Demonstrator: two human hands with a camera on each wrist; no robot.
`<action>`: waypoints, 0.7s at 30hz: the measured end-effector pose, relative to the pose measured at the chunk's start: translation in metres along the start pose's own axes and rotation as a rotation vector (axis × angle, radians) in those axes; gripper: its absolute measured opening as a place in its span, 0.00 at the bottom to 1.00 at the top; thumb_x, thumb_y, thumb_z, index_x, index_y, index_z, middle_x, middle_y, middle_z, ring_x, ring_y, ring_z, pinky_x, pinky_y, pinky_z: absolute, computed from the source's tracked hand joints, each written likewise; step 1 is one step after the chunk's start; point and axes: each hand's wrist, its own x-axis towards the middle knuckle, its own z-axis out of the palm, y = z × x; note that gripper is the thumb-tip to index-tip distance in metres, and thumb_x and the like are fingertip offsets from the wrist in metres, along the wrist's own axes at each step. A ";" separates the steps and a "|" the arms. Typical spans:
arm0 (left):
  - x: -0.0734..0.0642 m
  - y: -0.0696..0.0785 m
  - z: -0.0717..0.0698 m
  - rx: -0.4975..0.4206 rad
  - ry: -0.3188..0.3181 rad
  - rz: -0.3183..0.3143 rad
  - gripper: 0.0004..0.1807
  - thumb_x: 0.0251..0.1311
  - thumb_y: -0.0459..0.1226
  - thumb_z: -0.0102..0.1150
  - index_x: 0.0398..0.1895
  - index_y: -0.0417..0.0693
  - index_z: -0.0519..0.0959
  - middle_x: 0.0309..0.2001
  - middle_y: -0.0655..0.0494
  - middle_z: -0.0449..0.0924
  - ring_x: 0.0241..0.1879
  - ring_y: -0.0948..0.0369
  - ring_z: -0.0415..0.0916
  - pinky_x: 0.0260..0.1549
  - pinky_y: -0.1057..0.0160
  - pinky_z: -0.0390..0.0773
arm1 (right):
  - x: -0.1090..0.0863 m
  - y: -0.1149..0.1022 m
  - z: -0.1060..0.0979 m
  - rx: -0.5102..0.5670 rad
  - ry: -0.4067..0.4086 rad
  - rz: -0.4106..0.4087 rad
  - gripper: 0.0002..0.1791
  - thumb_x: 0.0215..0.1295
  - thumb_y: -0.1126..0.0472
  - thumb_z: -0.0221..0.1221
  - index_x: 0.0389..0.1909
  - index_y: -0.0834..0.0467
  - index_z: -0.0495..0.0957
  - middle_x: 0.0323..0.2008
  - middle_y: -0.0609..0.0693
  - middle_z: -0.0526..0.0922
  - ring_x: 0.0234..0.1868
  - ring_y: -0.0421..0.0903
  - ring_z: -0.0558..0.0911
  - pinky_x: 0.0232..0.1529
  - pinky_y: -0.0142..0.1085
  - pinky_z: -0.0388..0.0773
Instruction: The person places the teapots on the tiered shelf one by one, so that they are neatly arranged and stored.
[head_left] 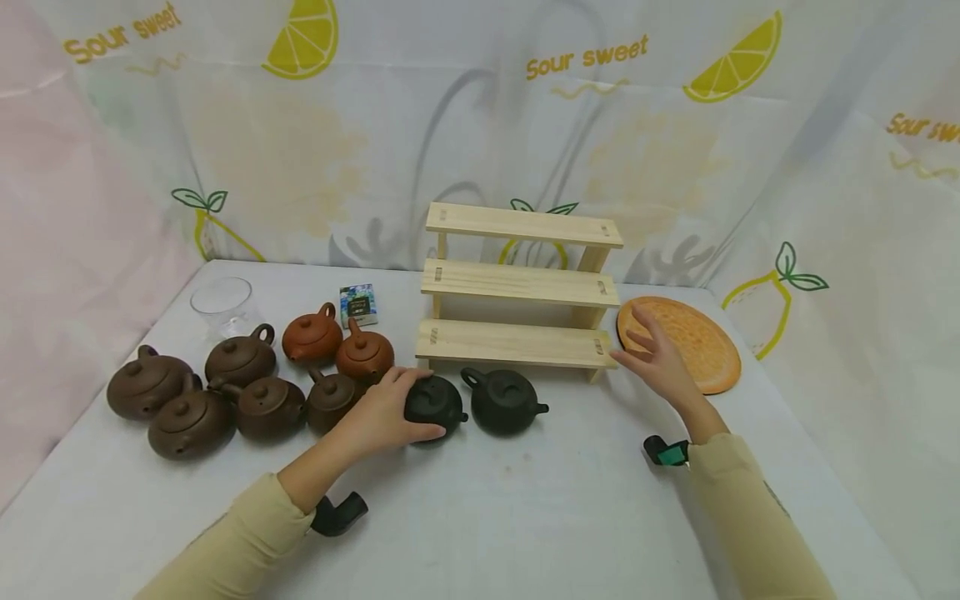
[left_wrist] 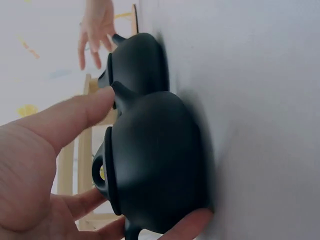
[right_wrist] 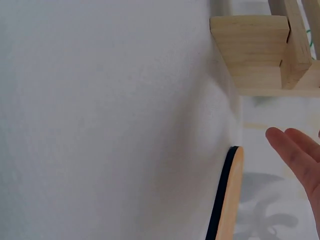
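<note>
My left hand (head_left: 381,414) holds a small black teapot (head_left: 437,402) on the white table. In the left wrist view its thumb (left_wrist: 85,111) lies at the spout and the other fingers reach round the handle side. A second black teapot (head_left: 507,403) stands just to the right, spout pointing right. My right hand (head_left: 660,364) hovers near the right end of a three-step wooden rack (head_left: 517,343), fingers spread and holding nothing. Those fingers (right_wrist: 295,152) show beside the rack in the right wrist view.
Several brown teapots (head_left: 191,423) and two reddish ones (head_left: 311,337) cluster on the left. Behind them are a clear glass bowl (head_left: 222,302) and a small patterned box (head_left: 358,305). A round bread-like mat (head_left: 693,346) lies right of the rack. A printed curtain (head_left: 465,125) hangs behind.
</note>
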 end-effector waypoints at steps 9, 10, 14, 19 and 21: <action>0.005 -0.001 0.012 -0.018 0.015 -0.030 0.45 0.48 0.52 0.68 0.68 0.49 0.60 0.61 0.37 0.60 0.55 0.36 0.64 0.49 0.37 0.66 | 0.016 0.032 0.002 0.037 -0.015 -0.060 0.42 0.60 0.69 0.61 0.71 0.61 0.48 0.66 0.67 0.54 0.58 0.66 0.68 0.50 0.32 0.72; 0.006 -0.001 0.013 -0.021 0.020 -0.033 0.45 0.47 0.53 0.69 0.68 0.49 0.60 0.61 0.37 0.60 0.55 0.36 0.64 0.49 0.37 0.66 | 0.017 0.032 0.002 0.051 -0.018 -0.069 0.42 0.59 0.70 0.61 0.71 0.61 0.49 0.66 0.68 0.54 0.57 0.66 0.69 0.48 0.29 0.72; 0.008 -0.002 0.016 -0.059 0.050 -0.039 0.45 0.46 0.52 0.70 0.66 0.48 0.63 0.61 0.39 0.62 0.57 0.40 0.64 0.51 0.39 0.65 | 0.021 0.033 0.002 0.073 -0.053 -0.088 0.43 0.58 0.71 0.61 0.71 0.59 0.49 0.64 0.69 0.58 0.56 0.66 0.70 0.50 0.35 0.73; 0.009 -0.002 0.019 -0.102 0.098 -0.026 0.41 0.41 0.50 0.73 0.61 0.48 0.70 0.57 0.43 0.66 0.54 0.45 0.68 0.48 0.43 0.69 | 0.023 0.034 0.002 0.051 -0.079 -0.086 0.44 0.56 0.72 0.62 0.71 0.59 0.50 0.58 0.72 0.66 0.55 0.67 0.71 0.52 0.46 0.71; 0.009 -0.003 0.020 -0.115 0.116 -0.024 0.40 0.39 0.49 0.74 0.59 0.49 0.72 0.55 0.44 0.68 0.52 0.47 0.69 0.47 0.44 0.70 | 0.023 0.034 0.002 0.048 -0.080 -0.077 0.45 0.56 0.72 0.63 0.71 0.58 0.50 0.56 0.71 0.69 0.55 0.65 0.71 0.50 0.40 0.73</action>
